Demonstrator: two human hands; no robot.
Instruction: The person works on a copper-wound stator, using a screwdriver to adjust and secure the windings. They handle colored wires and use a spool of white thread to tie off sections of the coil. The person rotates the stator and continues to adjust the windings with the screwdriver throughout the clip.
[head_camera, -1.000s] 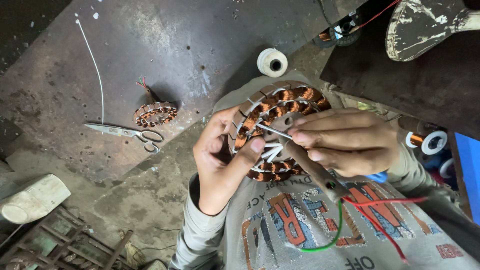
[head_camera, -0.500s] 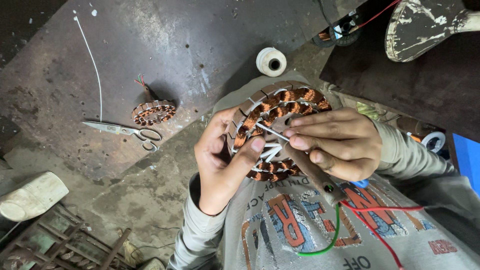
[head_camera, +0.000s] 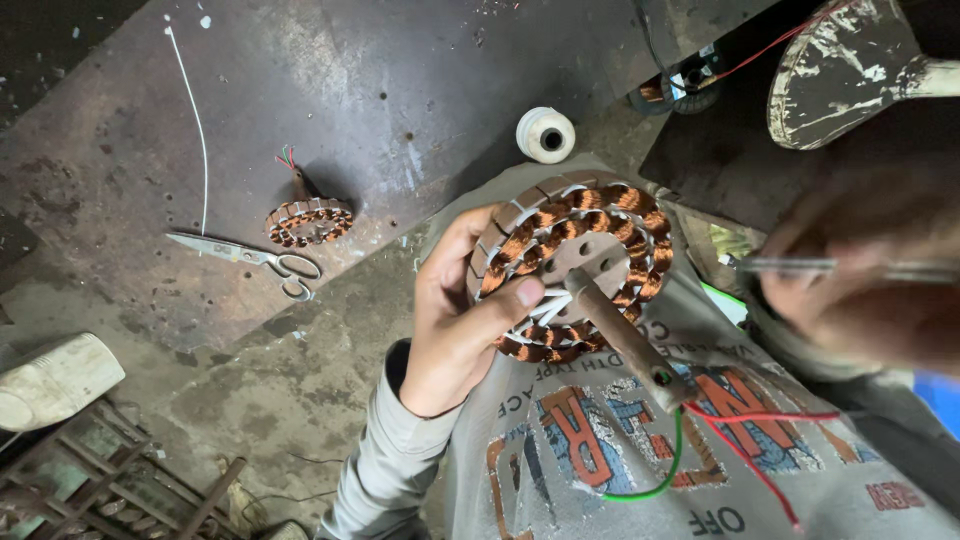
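Left hand (head_camera: 462, 325): I see it gripping the rim of the stator (head_camera: 570, 268); thumb pressed on the inner face near the hub, fingers curled round the outer edge. Closed firmly on it.
Stator: ring of copper coils with white insulation strips, held over the lap, tilted toward the camera, in front of the printed grey shirt (head_camera: 640, 450).
Shaft (head_camera: 625, 340): rusty brown rod running from the stator's centre down to the right; red and green wires (head_camera: 720, 440) leave its lower end and trail across the shirt.
Right hand (head_camera: 860, 270): motion-blurred, off to the right and apart from the stator. It has hold of a thin metal tool (head_camera: 800, 266) pointing left; I cannot tell the exact finger positions.
Second stator (head_camera: 309, 221): smaller wound ring lying on the dark metal sheet (head_camera: 400, 90), short coloured leads at its top.
Scissors (head_camera: 250, 258): flat on the sheet, just below-left of the second stator.
White spool (head_camera: 545, 134): on the sheet, above the held stator.
White strand (head_camera: 195, 120): thin line lying on the sheet, upper left.
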